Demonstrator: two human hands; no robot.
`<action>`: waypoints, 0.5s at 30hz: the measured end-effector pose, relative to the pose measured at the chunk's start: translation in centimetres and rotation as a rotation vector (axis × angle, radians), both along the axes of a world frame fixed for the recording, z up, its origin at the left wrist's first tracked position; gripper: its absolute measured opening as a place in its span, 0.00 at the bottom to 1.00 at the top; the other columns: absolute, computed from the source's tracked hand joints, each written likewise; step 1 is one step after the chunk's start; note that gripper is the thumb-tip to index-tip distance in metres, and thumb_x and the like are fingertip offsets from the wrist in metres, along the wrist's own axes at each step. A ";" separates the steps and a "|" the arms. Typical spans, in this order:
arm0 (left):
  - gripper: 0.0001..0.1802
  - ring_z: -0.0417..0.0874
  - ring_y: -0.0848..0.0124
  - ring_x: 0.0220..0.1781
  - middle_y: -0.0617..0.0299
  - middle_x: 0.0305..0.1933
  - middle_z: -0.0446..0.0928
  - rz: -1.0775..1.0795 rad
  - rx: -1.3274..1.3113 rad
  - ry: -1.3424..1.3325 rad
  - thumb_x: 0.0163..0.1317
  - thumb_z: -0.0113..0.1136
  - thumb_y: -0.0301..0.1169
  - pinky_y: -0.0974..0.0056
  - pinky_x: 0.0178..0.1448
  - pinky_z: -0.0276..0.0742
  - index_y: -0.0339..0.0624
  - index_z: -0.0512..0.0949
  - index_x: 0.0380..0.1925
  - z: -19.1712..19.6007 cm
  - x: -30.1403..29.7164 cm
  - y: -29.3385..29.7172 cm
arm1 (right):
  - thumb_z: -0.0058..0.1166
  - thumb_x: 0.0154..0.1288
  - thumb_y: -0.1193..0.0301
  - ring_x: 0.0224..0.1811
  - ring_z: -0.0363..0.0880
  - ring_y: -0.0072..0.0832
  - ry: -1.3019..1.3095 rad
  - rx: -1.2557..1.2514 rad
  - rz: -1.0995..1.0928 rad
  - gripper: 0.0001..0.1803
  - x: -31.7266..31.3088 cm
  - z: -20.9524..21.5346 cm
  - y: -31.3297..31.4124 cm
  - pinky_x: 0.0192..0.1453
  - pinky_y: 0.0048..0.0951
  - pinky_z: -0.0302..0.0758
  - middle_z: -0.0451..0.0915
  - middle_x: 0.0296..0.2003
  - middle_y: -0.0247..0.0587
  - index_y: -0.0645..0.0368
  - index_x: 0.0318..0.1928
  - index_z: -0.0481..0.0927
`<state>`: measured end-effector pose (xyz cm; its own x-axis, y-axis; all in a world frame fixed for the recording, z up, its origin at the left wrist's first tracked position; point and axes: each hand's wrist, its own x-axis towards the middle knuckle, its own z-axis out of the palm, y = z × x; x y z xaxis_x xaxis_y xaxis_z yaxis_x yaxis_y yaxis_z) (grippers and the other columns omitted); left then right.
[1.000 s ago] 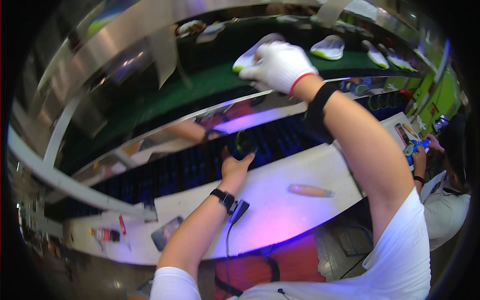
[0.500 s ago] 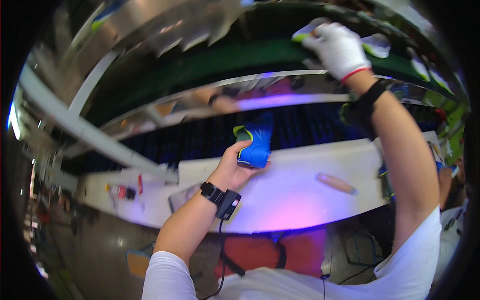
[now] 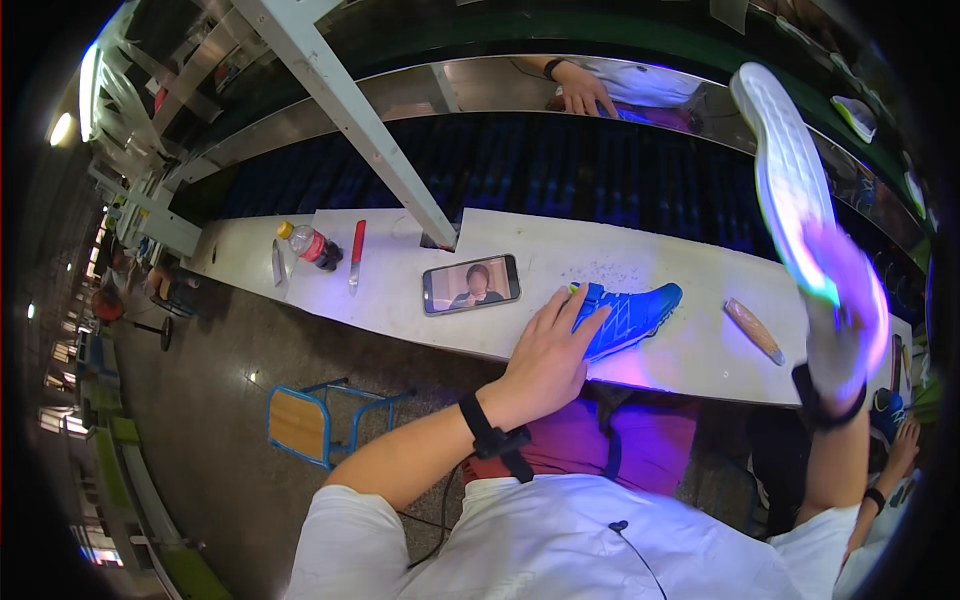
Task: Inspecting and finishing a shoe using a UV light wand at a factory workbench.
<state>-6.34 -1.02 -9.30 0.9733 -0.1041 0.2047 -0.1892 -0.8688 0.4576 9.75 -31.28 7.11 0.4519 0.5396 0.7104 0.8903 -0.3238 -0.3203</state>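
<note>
A blue sports shoe (image 3: 645,312) lies on the white table (image 3: 390,322), its toe toward the right. My left hand (image 3: 550,355) is closed around its heel end, fingers over the collar. Raised at the right, my right hand (image 3: 848,310) in a white glove grips a long white shoe sole (image 3: 785,165) by its lower end. The sole stands nearly upright above the table. Motion and bright purple light smear the gloved fingers. A wooden-handled tool (image 3: 754,332) lies on the table between the shoe and my right hand.
A phone (image 3: 471,284), a red-handled knife (image 3: 357,258) and a drink bottle (image 3: 310,246) lie to the left. A metal post (image 3: 350,115) rises from the table. Beyond runs a dark roller conveyor (image 3: 600,170). A blue-framed stool (image 3: 300,424) stands lower left; another person's hand (image 3: 903,445) shows at right.
My right hand has come back from the far green belt with a sole. My left hand has lowered the blue shoe onto the table. The view has swung round, bringing the phone into clear sight.
</note>
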 end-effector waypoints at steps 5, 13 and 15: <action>0.29 0.84 0.39 0.62 0.33 0.58 0.83 -0.186 -0.083 0.058 0.66 0.71 0.39 0.43 0.68 0.79 0.29 0.76 0.59 2.4 7.0 -2.9 | 0.68 0.67 0.81 0.43 0.85 0.30 0.265 0.400 -0.103 0.17 -7.7 -5.2 -6.3 0.49 0.27 0.80 0.87 0.49 0.51 0.68 0.54 0.81; 0.26 0.88 0.40 0.47 0.39 0.44 0.87 -0.127 -0.092 0.135 0.73 0.65 0.46 0.44 0.55 0.83 0.29 0.78 0.51 1.4 9.8 -4.6 | 0.71 0.71 0.62 0.50 0.85 0.33 0.745 0.565 -0.200 0.21 -10.8 -12.9 -5.6 0.60 0.36 0.79 0.84 0.44 0.44 0.63 0.52 0.78; 0.25 0.88 0.42 0.52 0.39 0.50 0.86 -0.085 -0.375 -0.167 0.73 0.67 0.42 0.48 0.59 0.83 0.32 0.77 0.57 4.1 8.1 -5.0 | 0.71 0.71 0.48 0.63 0.86 0.49 0.767 0.682 -0.080 0.32 -11.1 -14.5 -5.8 0.71 0.48 0.79 0.85 0.55 0.54 0.62 0.57 0.75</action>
<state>1.73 -6.01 -5.21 0.9148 -0.0710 0.3976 -0.3513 -0.6258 0.6964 -1.30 -37.09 -7.40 0.9300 0.0780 0.3593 0.3522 0.0908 -0.9315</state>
